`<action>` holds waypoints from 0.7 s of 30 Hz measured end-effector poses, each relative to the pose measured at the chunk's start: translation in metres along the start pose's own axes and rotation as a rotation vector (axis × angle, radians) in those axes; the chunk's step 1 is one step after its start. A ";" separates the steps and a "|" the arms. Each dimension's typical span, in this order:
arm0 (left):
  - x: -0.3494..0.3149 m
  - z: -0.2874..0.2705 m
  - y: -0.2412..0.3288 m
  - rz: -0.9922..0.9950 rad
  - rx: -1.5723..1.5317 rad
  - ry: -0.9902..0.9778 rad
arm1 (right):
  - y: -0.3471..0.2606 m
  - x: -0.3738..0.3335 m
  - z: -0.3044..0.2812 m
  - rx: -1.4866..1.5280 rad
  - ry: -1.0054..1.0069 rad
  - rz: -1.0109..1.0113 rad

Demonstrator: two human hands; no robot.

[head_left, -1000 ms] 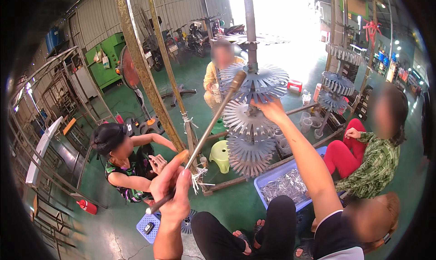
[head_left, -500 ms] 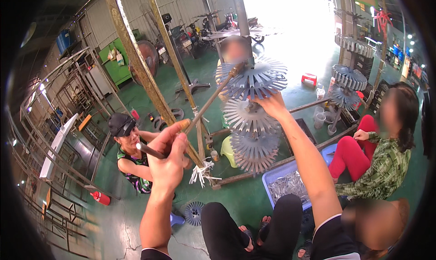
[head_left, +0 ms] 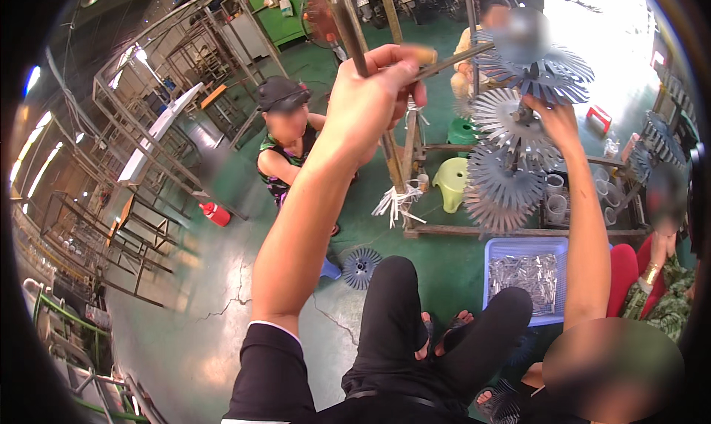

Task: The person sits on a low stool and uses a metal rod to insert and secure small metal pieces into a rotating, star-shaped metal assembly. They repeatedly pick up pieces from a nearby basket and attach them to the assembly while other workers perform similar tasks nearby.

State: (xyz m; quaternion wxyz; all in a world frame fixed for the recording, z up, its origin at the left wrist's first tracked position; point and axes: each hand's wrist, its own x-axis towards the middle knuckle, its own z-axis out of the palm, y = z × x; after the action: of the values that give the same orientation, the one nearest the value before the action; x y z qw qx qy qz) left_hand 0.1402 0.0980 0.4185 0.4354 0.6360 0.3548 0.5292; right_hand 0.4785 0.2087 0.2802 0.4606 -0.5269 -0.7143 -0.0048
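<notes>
L. hand (head_left: 381, 94), raised: grip pinching a thin rod (head_left: 458, 58), which slants up to R., its far end near the upper finned disc (head_left: 557, 74) of a vert. stack (head_left: 507, 176). R. hand (head_left: 557, 124): at stack just below this disc, fingertips partly hidden; can't tell whether its grip pinches anything. Blue basket (head_left: 488, 276) w/ metal pcs. (head_left: 524, 276) on floor (head_left: 185, 335).

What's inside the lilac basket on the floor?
The lilac basket holds small silvery metal pieces. Anything beneath them is covered; a knee hides the near-left corner.
</notes>
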 end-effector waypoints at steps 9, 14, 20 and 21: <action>0.001 -0.002 0.001 -0.093 -0.145 -0.038 | -0.173 -0.112 0.016 0.487 0.837 0.336; 0.007 0.004 -0.008 -0.075 -0.175 -0.043 | -0.317 -0.158 0.111 1.765 -0.031 0.493; 0.001 0.012 -0.013 -0.063 -0.101 0.057 | -0.282 -0.192 0.017 2.198 0.809 0.170; -0.001 0.012 -0.016 -0.070 -0.111 0.046 | -0.274 -0.187 0.009 2.087 0.499 -0.246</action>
State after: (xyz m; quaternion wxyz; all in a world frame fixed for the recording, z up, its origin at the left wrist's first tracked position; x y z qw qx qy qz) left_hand 0.1518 0.1008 0.4023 0.4800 0.5858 0.3569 0.5469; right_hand 0.2689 -0.0492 0.2825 0.8112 0.2165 -0.3001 0.4529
